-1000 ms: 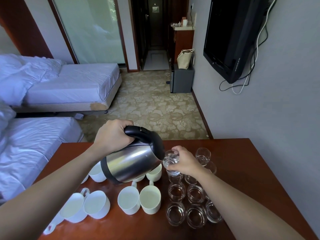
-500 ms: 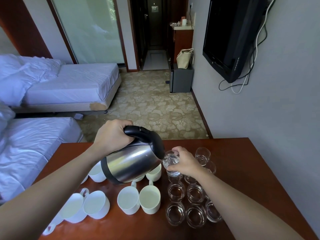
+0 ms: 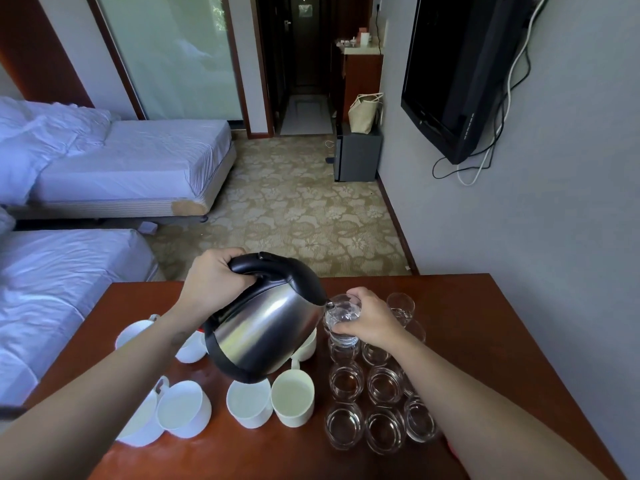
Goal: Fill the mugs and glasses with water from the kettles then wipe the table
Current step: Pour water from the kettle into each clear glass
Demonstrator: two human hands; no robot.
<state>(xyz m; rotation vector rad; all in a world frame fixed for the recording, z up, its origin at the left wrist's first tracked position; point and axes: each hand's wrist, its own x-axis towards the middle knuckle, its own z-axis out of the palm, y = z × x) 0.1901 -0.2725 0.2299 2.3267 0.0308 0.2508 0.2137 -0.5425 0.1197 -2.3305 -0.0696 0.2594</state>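
**Q:** quick q, what are the hands doing rn?

**A:** On my feed: left hand [image 3: 214, 282] is wrapped round the black handle of the steel kettle [image 3: 266, 327], mid-frame, tipped w/ its spout at the rim of a glass [image 3: 341, 315]. Right hand [image 3: 369, 320] grips that glass, just above the other glasses [image 3: 384, 386] at lower right.

**Q:** and the mugs?

**A:** White mugs [image 3: 292, 403] are lower left on the red-brown worktop [image 3: 485, 341], a few right under the kettle. There's water in the held glass, can't tell the lvl tho.
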